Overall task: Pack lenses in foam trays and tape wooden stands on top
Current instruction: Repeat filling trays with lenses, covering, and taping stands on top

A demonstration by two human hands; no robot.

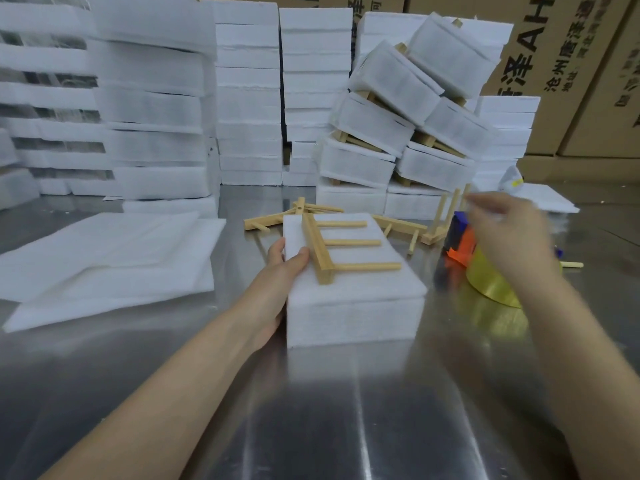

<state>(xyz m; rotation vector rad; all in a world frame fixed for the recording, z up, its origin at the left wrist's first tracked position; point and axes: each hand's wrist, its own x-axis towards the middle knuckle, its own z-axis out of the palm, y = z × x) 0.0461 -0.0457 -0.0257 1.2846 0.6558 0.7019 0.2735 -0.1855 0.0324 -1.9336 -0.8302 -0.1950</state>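
Note:
A closed white foam tray [356,299] lies on the metal table in front of me. A wooden stand [329,244] with three pegs rests flat on its lid. My left hand [280,282] grips the tray's left side, thumb on top beside the stand. My right hand [505,233] is blurred in the air to the right, above a yellow tape roll [488,285] and an orange and blue tape dispenser [457,244]. Its fingertips seem pinched together; what they hold is not visible. No lens is in view.
Loose wooden stands [398,226] lie behind the tray. Taped foam packs [398,133] are piled at the back right, stacks of foam blocks [249,98] behind and left. Foam sheets [104,258] lie on the left. Cardboard boxes [571,64] stand at the far right.

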